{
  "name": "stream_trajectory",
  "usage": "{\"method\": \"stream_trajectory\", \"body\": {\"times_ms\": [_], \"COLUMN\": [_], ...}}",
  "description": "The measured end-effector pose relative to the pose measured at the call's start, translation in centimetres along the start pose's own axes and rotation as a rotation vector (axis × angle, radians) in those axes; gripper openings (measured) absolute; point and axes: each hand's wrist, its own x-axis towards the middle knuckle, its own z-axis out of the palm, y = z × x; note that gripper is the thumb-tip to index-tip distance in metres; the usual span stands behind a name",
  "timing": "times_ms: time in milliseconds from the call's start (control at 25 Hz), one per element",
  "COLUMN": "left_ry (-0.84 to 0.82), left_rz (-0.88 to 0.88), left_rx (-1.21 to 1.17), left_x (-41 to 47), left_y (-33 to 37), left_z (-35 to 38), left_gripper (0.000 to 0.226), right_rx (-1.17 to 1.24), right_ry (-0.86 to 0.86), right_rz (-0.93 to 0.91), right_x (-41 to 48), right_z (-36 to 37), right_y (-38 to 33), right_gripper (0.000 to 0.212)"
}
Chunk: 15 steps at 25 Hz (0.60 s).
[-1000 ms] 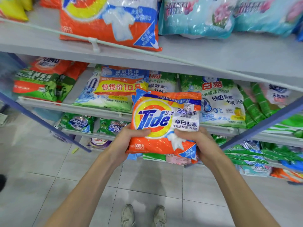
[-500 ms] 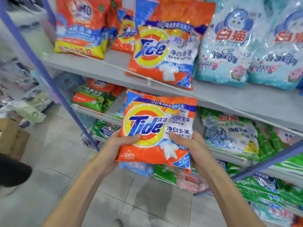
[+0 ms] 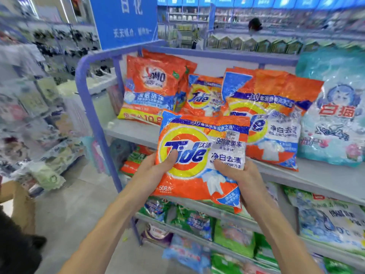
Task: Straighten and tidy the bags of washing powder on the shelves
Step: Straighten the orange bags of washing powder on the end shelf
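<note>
Held bag: orange Tide bag (image 3: 199,155), upright before the top shelf (image 3: 316,175)
Left hand (image 3: 156,167): grip closed on its left edge
Right hand (image 3: 240,175): grip closed on its right side

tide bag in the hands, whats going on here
A person is holding a small Tide bag upright in both hands, in front of the top shelf. The left hand grips its left edge with the thumb on the logo, and the right hand grips the right side. The bag is not yet on the shelf, where an OMO bag, larger Tide bags and a pale blue bag lean.
</note>
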Motion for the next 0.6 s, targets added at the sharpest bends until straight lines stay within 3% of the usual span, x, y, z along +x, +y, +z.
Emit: {"method": "stream_trajectory", "body": {"times_ms": [80,200,400,600], "left_ry": [-0.026,-0.054,-0.044,-0.086], "left_rz": [0.048,0.104,0.113,0.163], "left_rx": [0.014,0.009,-0.019,-0.054], "left_x": [1.4,4.3,10.7,17.2], "left_y": [1.4,3.1,5.1,7.6], "left_z": [-1.8,-3.7,-4.7,-4.2], "left_gripper": [0.043,0.041,0.064,0.043], "right_rx": [0.000,-0.034,-0.037,-0.091], "right_ry": [0.024,0.087,0.112,0.144], "right_rz": [-0.031,-0.052,-0.111,-0.135], "right_x": [1.4,3.7,8.8,14.9], "right_z": [2.1,3.9,4.4,4.0], "right_y": [-0.4,-1.4,-3.9,-4.7], "right_gripper": [0.033,0.043,0.044,0.051]}}
